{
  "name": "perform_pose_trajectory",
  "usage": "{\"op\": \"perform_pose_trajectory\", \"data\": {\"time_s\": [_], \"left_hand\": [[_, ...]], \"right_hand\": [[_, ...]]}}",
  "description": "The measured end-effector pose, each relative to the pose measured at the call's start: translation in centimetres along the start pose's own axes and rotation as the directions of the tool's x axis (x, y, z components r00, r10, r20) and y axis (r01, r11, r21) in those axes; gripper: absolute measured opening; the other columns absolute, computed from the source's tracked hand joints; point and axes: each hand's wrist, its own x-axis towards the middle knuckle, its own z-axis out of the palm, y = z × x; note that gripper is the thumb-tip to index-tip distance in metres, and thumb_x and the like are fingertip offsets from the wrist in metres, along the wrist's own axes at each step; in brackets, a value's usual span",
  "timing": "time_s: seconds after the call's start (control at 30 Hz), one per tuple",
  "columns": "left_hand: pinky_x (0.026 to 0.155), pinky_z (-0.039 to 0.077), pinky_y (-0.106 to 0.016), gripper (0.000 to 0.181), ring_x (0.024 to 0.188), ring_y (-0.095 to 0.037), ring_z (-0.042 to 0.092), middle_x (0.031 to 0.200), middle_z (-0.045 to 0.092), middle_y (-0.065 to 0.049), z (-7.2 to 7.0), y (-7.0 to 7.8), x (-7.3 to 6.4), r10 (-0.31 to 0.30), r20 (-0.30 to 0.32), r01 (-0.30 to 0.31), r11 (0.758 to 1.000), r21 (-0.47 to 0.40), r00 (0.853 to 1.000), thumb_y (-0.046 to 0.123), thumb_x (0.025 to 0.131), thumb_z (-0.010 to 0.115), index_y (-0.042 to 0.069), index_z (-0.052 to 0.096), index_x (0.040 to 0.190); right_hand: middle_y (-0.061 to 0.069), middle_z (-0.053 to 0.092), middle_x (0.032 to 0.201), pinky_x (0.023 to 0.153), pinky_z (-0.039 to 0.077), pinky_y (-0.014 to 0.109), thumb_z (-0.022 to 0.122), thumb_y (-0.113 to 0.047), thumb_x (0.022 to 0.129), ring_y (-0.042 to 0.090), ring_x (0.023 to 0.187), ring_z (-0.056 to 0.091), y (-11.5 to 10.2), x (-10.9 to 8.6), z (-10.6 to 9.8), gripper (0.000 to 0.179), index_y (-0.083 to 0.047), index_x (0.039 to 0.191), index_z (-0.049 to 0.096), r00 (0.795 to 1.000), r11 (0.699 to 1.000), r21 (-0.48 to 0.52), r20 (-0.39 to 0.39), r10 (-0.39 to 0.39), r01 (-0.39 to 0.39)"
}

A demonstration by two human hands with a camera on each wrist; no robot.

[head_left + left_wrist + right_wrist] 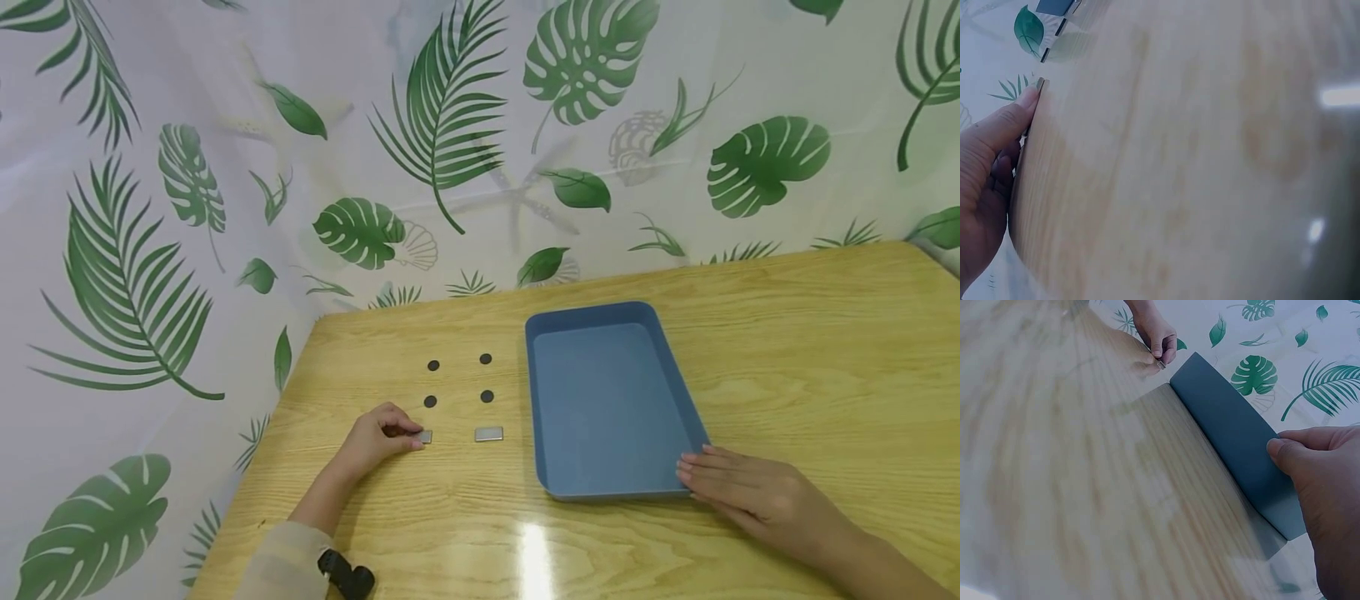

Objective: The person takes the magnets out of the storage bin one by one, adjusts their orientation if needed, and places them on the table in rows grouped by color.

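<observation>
My left hand (381, 433) pinches the left one of two small silver rectangular pieces (427, 437) between thumb and fingers, low at the tabletop. Part of that piece is hidden by the fingertips. The other silver piece (489, 434) lies flat to its right. Beyond them, several small black discs (487, 397) lie spaced out on the wood. At the right, a blue rectangular tray (542, 400) stands with nothing in it. My right hand (765, 500) holds its near right corner; in the right wrist view the thumb (1280, 453) presses the outer wall, fingers over the rim.
The light wooden table (787, 375) runs back to a white cloth (480, 150) printed with green leaves, which also hangs along the left side. A black strap mount (348, 577) sits at my left wrist. Light glares off the table near the front.
</observation>
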Motion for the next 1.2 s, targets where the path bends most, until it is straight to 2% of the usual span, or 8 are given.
{"op": "perform_pose_trajectory", "data": {"time_s": [0.27,0.47,0.63,0.73,0.83,1.0,1.1,1.2], "left_hand": [[0.073,0.042,-0.025,0.023,0.084,-0.016,0.051,0.094,0.061,0.001,-0.4,-0.1,0.4,-0.024,0.02,0.024,0.999,0.041,1.0,0.025,0.072,0.082,0.016,0.075,0.093],[0.076,0.044,-0.024,0.029,0.088,-0.017,0.053,0.101,0.063,-0.002,-0.9,0.4,0.0,-0.041,0.05,0.041,0.999,-0.015,0.998,0.025,0.077,0.079,0.014,0.072,0.103],[0.078,0.045,-0.025,0.035,0.091,-0.017,0.053,0.107,0.063,-0.008,-0.8,1.3,-0.4,-0.002,0.064,0.003,1.0,-0.02,0.998,0.025,0.08,0.077,0.009,0.07,0.11],[0.082,0.046,-0.029,0.036,0.093,-0.018,0.054,0.108,0.063,-0.008,-0.8,2.3,-0.5,0.04,0.075,-0.04,0.999,0.006,0.996,0.025,0.081,0.076,0.009,0.069,0.112],[0.086,0.045,-0.034,0.037,0.097,-0.02,0.055,0.11,0.063,-0.007,-0.8,3.5,-0.4,0.071,0.076,-0.072,0.997,0.018,0.995,0.028,0.082,0.075,0.01,0.068,0.114],[0.097,0.04,-0.049,0.041,0.113,-0.025,0.052,0.12,0.058,-0.006,-0.6,5.6,-0.6,0.114,0.064,-0.114,0.993,-0.018,0.991,0.03,0.088,0.068,0.011,0.062,0.123],[0.103,0.033,-0.056,0.042,0.12,-0.029,0.048,0.126,0.055,-0.007,-0.2,6.9,-0.8,0.149,0.058,-0.147,0.988,-0.039,0.987,0.03,0.091,0.065,0.013,0.058,0.128],[0.105,0.029,-0.059,0.046,0.127,-0.03,0.043,0.132,0.052,-0.007,0.4,8.4,-1.2,0.172,0.056,-0.174,0.985,0.022,0.983,0.031,0.09,0.065,0.016,0.055,0.133]], "right_hand": [[0.013,0.071,0.103,0.101,0.039,0.021,0.055,-0.016,0.097,0.013,0.12,0.055,0.3,-0.3,0.1,0.027,0.004,0.101,0.072,1.0,1.0,0.021,0.004,0.022,-0.022],[0.013,0.07,0.106,0.098,0.04,0.02,0.06,-0.017,0.094,0.012,0.12,0.055,0.2,0.4,0.1,0.028,0.008,0.094,0.072,0.996,0.991,0.113,-0.036,0.08,-0.075],[0.015,0.068,0.109,0.095,0.042,0.019,0.065,-0.017,0.09,0.013,0.117,0.057,-0.3,1.5,-0.1,0.03,0.013,0.092,0.071,0.989,0.976,0.199,-0.09,0.114,-0.094],[0.014,0.069,0.106,0.092,0.043,0.016,0.065,-0.021,0.09,0.01,0.114,0.059,-0.5,1.3,-0.1,0.032,0.01,0.094,0.071,0.981,0.979,0.129,-0.1,0.169,-0.155],[0.007,0.069,0.108,0.088,0.042,0.01,0.071,-0.02,0.085,0.002,0.111,0.058,-0.5,0.7,-0.6,0.028,0.003,0.101,0.073,0.937,0.938,0.023,-0.04,0.346,-0.345],[-0.012,0.058,0.123,0.071,0.042,0.001,0.081,-0.003,0.067,-0.012,0.103,0.056,-0.3,0.8,-1.8,0.051,-0.013,0.116,0.07,0.798,0.804,-0.15,0.111,0.592,-0.575],[-0.012,0.055,0.125,0.05,0.032,0.002,0.081,-0.009,0.068,-0.014,0.071,0.056,0.1,1.6,-2.4,0.057,-0.019,0.123,0.066,0.777,0.787,-0.214,0.147,0.611,-0.578],[0.0,0.063,0.121,0.04,0.02,0.008,0.081,-0.022,0.069,-0.001,0.054,0.056,0.5,2.7,-2.9,0.064,-0.018,0.129,0.061,0.781,0.787,-0.307,0.176,0.599,-0.535]]}}
